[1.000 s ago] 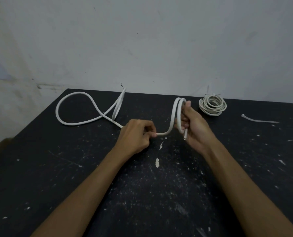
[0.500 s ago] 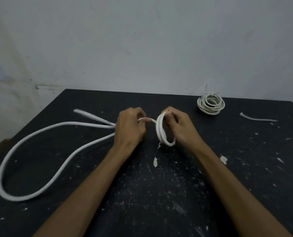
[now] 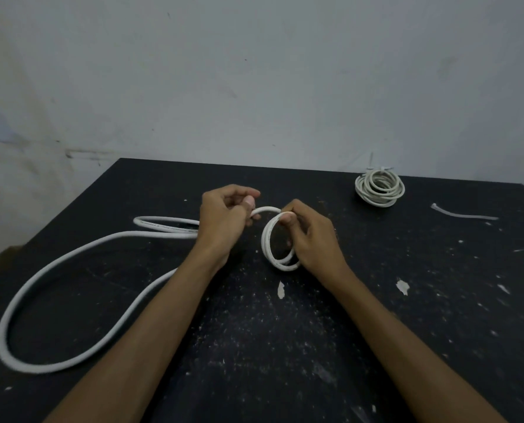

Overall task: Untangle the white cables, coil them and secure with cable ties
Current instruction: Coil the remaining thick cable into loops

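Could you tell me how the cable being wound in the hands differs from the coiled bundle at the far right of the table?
The cable in the hands has only a couple of loops, with a long slack tail on the table; the finished bundle is wound completely. The right hand and left hand hold the first; the bundle lies untouched. The bundle seems tied at its top; the held cable is untied. Both are white.

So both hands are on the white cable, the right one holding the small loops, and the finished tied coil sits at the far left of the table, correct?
Not quite. The head view shows the finished coil at the far right of the table. Both the left hand and right hand do hold the white cable.
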